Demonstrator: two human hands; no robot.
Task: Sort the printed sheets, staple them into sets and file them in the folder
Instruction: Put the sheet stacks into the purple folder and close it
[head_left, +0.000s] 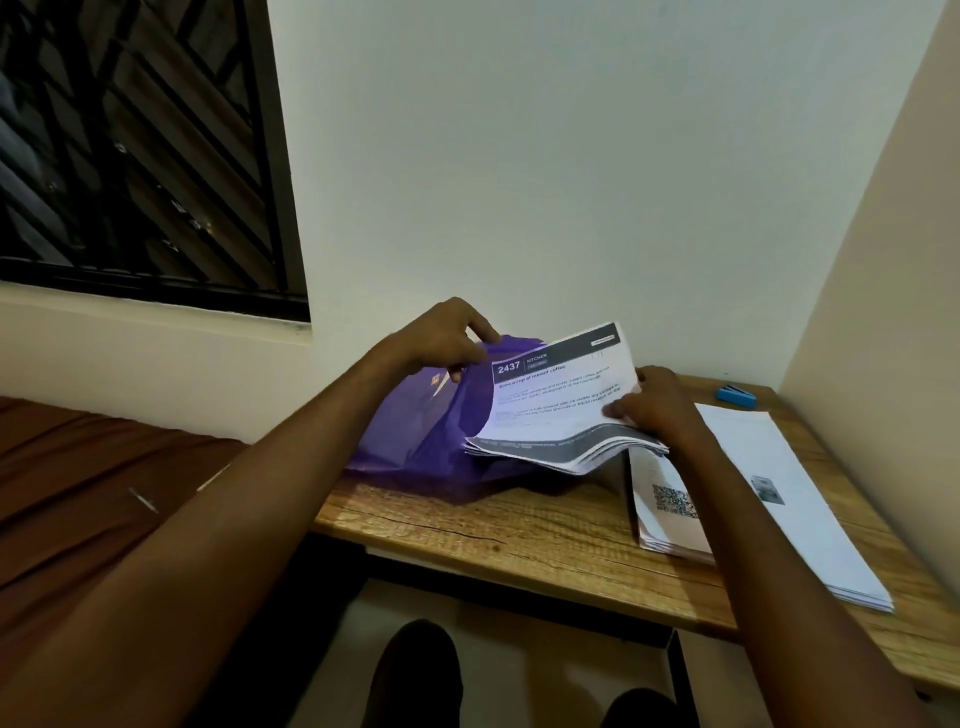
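Purple folder (415, 436) is lying on the wooden desk (519, 540), with the left hand (441, 338) pinching its upper flap and lifting it. A set of printed sheets (556, 405) headed 2437 is sitting tilted at the folder's mouth, the right hand (654, 405) gripping its right edge. A stack of sheets (753, 499) is resting further right, a blue stapler (735, 397) behind it.

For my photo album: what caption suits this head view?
Right hand slides printed sheets into purple plastic folder, held open by left hand.
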